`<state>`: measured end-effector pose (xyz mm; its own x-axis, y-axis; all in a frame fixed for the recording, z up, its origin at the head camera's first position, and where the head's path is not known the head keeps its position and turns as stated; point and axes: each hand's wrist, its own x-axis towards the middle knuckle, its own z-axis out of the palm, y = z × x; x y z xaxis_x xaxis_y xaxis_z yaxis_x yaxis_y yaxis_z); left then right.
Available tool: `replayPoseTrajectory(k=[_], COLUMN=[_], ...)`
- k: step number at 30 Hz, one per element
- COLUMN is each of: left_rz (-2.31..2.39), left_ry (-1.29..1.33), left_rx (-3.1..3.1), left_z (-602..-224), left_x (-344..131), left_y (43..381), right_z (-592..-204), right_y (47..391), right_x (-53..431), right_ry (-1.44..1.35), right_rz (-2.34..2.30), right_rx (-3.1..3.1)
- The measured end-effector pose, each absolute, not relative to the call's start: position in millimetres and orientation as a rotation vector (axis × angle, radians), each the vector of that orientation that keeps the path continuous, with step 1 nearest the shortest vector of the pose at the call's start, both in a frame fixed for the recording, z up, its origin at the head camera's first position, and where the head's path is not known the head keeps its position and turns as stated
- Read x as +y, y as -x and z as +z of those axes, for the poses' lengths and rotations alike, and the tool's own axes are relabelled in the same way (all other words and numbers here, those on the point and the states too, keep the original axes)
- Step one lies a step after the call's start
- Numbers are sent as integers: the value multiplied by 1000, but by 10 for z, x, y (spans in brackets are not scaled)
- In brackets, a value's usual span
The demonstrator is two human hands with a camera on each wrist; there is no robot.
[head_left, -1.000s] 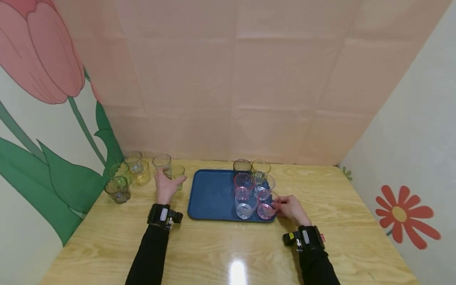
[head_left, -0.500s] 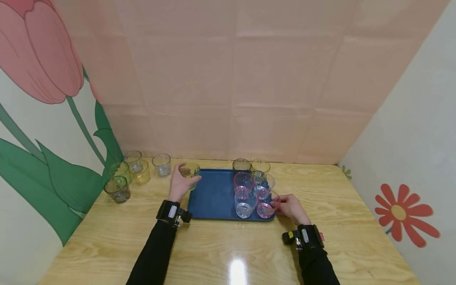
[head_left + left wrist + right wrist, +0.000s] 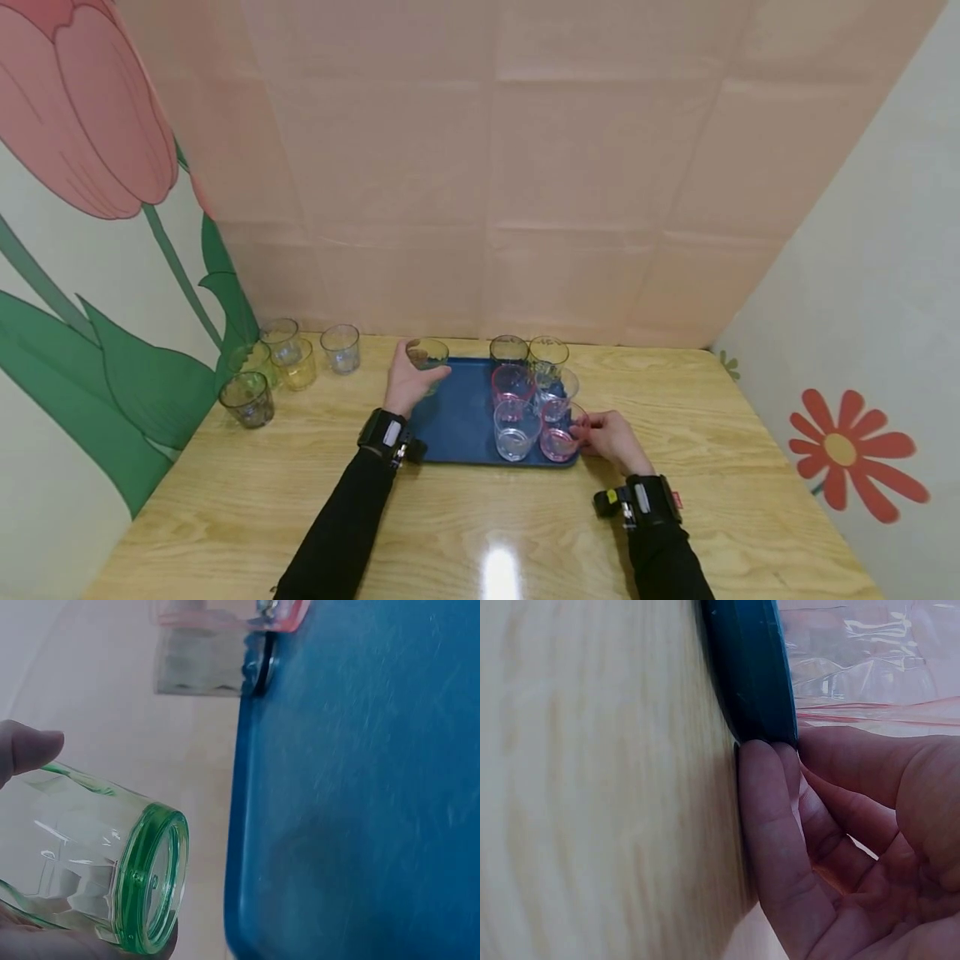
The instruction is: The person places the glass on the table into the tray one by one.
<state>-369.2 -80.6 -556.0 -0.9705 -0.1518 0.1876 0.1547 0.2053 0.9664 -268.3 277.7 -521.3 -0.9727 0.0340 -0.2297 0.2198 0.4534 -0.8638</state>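
Note:
My left hand (image 3: 411, 385) grips a green see-through cup (image 3: 429, 357) around its side, over the back left part of the blue tray (image 3: 457, 429). In the left wrist view the cup's thick green base (image 3: 150, 877) points toward the tray, with the thumb on one side and fingers on the other. My right hand (image 3: 611, 439) pinches the tray's rim (image 3: 765, 712) near its front right corner, thumb and fingertips at the edge. Just beside that hand, a pink cup (image 3: 558, 447) and a clear cup (image 3: 514, 442) stand on the tray's right side.
Behind those two, several more cups fill the tray's right side, including a pink-rimmed cup (image 3: 513, 383) and a dark cup (image 3: 509, 347). At the table's left stand a dark cup (image 3: 251, 407), a yellow cup (image 3: 298, 371) and a clear cup (image 3: 343, 354). A wall covering (image 3: 480, 208) rises behind the table.
My left hand has taken the green cup from beside the clear cup on the left, and carried it right to over the tray. My right hand stays at the tray's corner.

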Motion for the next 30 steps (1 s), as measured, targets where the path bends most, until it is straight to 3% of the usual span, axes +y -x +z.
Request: replayPoseTrajectory(k=[3,11,30], left_rz=[-1807,-1852,-1720], left_ry=[78,26,-100], left_rx=[-2284,-2348,-2471], left_z=[-5560,-4788,-4851], left_x=[-750,-532,-293], left_y=[3704,3277,3487], right_z=[-5203,-5184,-5201], right_y=[2685,2677,2672], right_x=[2784,2780,2777], right_ry=[-212,-207,-241], right_rz=[-1528,-1528,-1550], right_rx=[2529,2538,2498])
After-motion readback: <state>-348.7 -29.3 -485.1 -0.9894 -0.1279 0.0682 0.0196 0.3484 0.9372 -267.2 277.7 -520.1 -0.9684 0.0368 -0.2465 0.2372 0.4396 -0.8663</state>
